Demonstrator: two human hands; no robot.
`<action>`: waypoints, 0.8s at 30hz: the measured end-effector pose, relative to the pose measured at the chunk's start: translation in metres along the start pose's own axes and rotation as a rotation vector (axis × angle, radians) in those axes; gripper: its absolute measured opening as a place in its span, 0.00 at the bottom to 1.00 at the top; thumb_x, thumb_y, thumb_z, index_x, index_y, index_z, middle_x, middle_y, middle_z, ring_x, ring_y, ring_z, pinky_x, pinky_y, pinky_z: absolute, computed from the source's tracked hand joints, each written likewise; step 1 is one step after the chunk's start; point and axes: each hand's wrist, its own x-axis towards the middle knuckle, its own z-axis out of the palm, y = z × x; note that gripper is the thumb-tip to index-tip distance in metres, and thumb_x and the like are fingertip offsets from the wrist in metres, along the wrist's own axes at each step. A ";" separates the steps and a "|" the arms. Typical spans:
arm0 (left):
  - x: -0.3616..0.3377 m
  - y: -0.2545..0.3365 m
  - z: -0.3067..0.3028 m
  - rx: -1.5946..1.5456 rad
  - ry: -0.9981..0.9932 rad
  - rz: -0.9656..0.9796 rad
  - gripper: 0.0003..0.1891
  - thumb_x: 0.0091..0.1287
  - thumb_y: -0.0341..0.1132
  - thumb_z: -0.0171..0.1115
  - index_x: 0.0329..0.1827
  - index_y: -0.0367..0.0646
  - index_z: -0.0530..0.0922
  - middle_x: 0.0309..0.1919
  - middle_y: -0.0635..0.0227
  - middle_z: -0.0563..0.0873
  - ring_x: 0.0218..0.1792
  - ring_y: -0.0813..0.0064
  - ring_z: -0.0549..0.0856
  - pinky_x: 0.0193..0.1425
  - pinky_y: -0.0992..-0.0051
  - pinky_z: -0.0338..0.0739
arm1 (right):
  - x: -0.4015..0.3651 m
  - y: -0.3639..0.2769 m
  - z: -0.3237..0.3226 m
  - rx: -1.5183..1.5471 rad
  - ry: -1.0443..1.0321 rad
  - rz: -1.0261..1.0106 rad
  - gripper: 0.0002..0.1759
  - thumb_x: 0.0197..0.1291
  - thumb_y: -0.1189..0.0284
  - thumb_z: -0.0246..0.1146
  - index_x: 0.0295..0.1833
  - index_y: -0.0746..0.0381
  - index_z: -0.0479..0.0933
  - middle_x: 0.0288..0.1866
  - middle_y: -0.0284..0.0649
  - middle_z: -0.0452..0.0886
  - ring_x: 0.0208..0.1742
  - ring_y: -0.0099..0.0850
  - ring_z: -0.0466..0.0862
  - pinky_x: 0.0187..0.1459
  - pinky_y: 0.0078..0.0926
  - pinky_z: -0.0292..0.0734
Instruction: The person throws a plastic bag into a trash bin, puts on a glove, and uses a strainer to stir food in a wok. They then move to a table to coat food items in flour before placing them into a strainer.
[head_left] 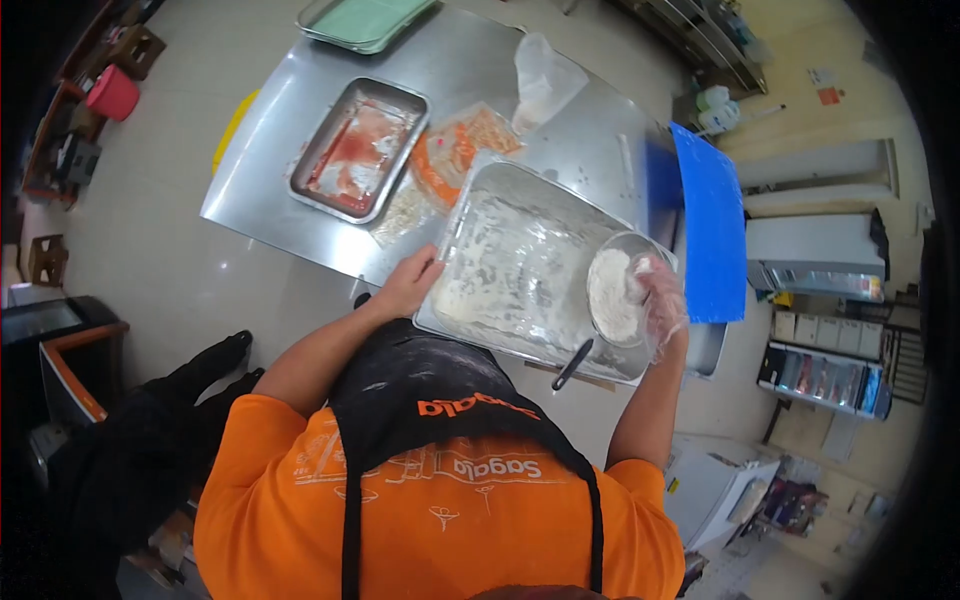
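Note:
A deep metal pan (470, 318), coated with white flour inside, sits at the table's front edge. My bare left hand (408, 283) is closed on its left rim. At the pan's right end rests a round sieve (628, 240) with a black handle (572, 366) reaching over the front rim. White flour (612, 298) fills much of the sieve. My right hand (662, 308), in a clear plastic glove, is over the sieve's right side. Its fingers curl into the flour; what they hold, if anything, is hidden.
On the steel table (280, 130) lie a smaller tray (368, 150) with reddish liquid, a plastic bag with orange markings (460, 150) and a clear bag (545, 80). A green-lined tray (365, 22) stands farther back. A blue board (710, 225) rises at right. Another person's dark-clothed legs (190, 395) are at left.

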 end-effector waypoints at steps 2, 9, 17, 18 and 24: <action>0.001 -0.006 0.000 0.025 -0.032 -0.037 0.09 0.69 0.34 0.52 0.38 0.36 0.69 0.23 0.60 0.72 0.27 0.74 0.70 0.34 0.71 0.68 | 0.000 0.010 -0.031 -0.416 0.212 -0.126 0.14 0.58 0.68 0.58 0.46 0.66 0.74 0.39 0.39 0.80 0.41 0.32 0.80 0.41 0.31 0.74; 0.001 0.005 -0.004 0.038 -0.047 -0.020 0.08 0.69 0.34 0.52 0.38 0.36 0.68 0.23 0.59 0.72 0.27 0.73 0.70 0.35 0.70 0.68 | -0.004 -0.033 -0.015 -1.282 0.235 -0.114 0.14 0.60 0.65 0.56 0.48 0.59 0.75 0.40 0.51 0.80 0.45 0.47 0.78 0.45 0.44 0.71; 0.000 0.004 -0.003 0.044 -0.031 -0.052 0.10 0.70 0.35 0.52 0.37 0.36 0.68 0.24 0.56 0.73 0.28 0.69 0.73 0.36 0.68 0.69 | 0.058 0.125 0.113 -1.460 -0.694 -0.471 0.15 0.54 0.68 0.56 0.45 0.62 0.77 0.41 0.50 0.81 0.45 0.46 0.80 0.52 0.36 0.73; -0.001 0.002 -0.003 0.040 -0.029 -0.056 0.10 0.69 0.36 0.52 0.37 0.36 0.68 0.24 0.56 0.73 0.28 0.69 0.73 0.36 0.68 0.69 | 0.075 0.149 0.122 -1.759 -0.914 -0.323 0.14 0.53 0.67 0.56 0.43 0.64 0.77 0.42 0.50 0.81 0.46 0.46 0.79 0.52 0.35 0.72; -0.003 -0.004 -0.003 0.057 -0.007 -0.041 0.11 0.69 0.37 0.53 0.37 0.37 0.68 0.24 0.56 0.73 0.28 0.68 0.74 0.35 0.68 0.69 | 0.055 0.182 0.178 -1.223 -0.997 -0.250 0.14 0.49 0.67 0.56 0.35 0.66 0.79 0.37 0.52 0.81 0.42 0.45 0.81 0.45 0.39 0.74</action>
